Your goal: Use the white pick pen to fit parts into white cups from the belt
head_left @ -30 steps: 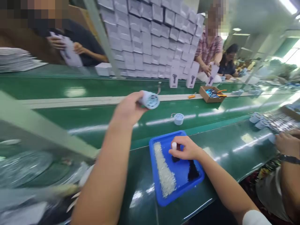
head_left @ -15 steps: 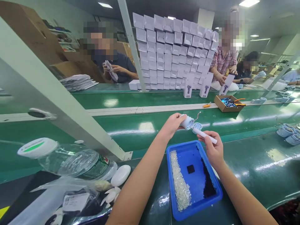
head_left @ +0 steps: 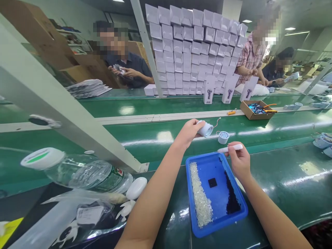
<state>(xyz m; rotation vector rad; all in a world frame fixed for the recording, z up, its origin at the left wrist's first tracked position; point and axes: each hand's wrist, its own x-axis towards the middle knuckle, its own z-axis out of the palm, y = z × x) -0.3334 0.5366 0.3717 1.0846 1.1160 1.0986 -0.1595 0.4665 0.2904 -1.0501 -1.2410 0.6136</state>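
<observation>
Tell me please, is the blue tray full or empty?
Partly filled: the blue tray holds pale pieces and black pieces, with bare bottom showing.

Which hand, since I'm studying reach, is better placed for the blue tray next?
Probably the right hand: its white stick is near the tray; the left hand, holding a cylinder, is farther.

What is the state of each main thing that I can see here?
Left hand: gripping the pale-blue cylinder
Pale-blue cylinder: open end facing right
Right hand: gripping the white tool
White tool: apart from the cylinder
Round part: resting on the green surface
Blue tray: uncovered, holding small pieces
Bottle: capped, lying down
Cardboard box: open, filled
</observation>
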